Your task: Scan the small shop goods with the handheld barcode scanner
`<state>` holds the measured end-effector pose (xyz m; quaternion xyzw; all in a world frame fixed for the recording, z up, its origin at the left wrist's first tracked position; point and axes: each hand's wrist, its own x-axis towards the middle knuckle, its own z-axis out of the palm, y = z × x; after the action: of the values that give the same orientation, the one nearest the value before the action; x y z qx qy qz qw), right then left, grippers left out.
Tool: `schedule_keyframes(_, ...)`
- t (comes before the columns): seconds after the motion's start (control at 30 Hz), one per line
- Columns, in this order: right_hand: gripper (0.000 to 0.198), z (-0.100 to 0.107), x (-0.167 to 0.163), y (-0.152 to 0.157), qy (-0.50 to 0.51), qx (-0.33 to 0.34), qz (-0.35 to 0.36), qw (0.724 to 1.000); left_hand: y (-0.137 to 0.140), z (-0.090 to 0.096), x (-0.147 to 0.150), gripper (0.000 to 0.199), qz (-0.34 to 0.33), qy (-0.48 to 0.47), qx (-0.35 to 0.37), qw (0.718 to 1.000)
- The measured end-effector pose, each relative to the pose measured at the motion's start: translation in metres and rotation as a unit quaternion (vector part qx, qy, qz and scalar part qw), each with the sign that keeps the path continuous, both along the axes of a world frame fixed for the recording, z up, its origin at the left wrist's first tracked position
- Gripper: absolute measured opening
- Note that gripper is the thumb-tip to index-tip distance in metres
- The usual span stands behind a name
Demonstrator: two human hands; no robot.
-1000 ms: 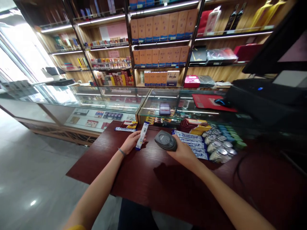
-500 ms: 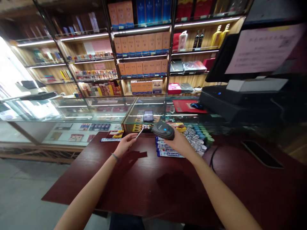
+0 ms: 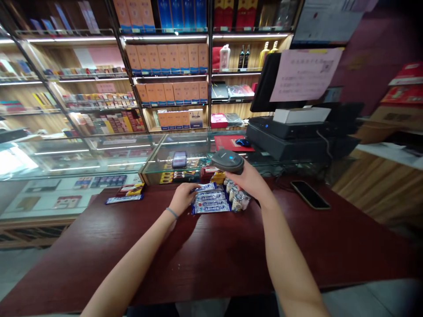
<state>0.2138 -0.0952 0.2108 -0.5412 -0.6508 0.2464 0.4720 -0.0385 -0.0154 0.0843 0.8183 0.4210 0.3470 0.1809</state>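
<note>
My right hand (image 3: pixel 251 180) is wrapped round the handle of a dark grey barcode scanner (image 3: pixel 228 161), whose blue light is lit. The scanner's head points left, above the goods on the table. My left hand (image 3: pixel 183 198) pinches the left end of a slim blue-and-white wrapped snack bar (image 3: pixel 207 187). Just below that bar lies a row of similar wrapped bars (image 3: pixel 211 206). Small cans (image 3: pixel 237 201) stand right of the bars, partly behind my right hand. Red and yellow packets (image 3: pixel 209 174) are stacked behind them.
A single blue-and-white bar (image 3: pixel 124 199) and red-yellow packets (image 3: pixel 132 189) lie on the left of the dark red table (image 3: pixel 178 268). A phone (image 3: pixel 309 194) lies at right. Behind stand a glass display counter (image 3: pixel 155 154), a small screen (image 3: pixel 179 159) and a monitor (image 3: pixel 266 83).
My left hand has moved right from the open table to the row of bars. The scanner stays in my right hand. My view has turned to the right.
</note>
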Motion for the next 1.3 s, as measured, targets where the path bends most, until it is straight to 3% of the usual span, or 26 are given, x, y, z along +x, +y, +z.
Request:
schedule_keyframes(0.1,0.049,0.001,0.015,-0.002,-0.001,0.021,-0.011,1.0,0.004,-0.007,0.021,0.026,-0.016,0.017,0.004,1.0)
schedule_keyframes(0.27,0.044,-0.001,0.035,-0.001,0.013,-0.007,-0.022,1.0,0.01,-0.022,0.039,0.024,-0.024,0.062,0.006,0.998)
schedule_keyframes(0.5,0.033,0.0,0.043,-0.002,0.051,-0.006,-0.025,0.998,0.014,-0.033,0.045,0.026,-0.023,0.088,0.014,0.996)
schedule_keyframes(0.77,0.031,0.001,0.041,-0.003,0.068,-0.008,-0.024,0.997,0.009,-0.033,0.045,0.028,-0.022,0.071,0.01,0.997)
schedule_keyframes(1.07,0.033,-0.001,0.034,0.001,0.055,-0.012,-0.012,0.998,0.01,-0.024,0.036,0.024,-0.036,0.057,0.038,0.997)
schedule_keyframes(1.3,0.032,-0.005,0.009,0.007,0.037,0.029,-0.006,0.999,0.012,-0.02,-0.002,0.023,-0.003,0.048,0.108,0.993)
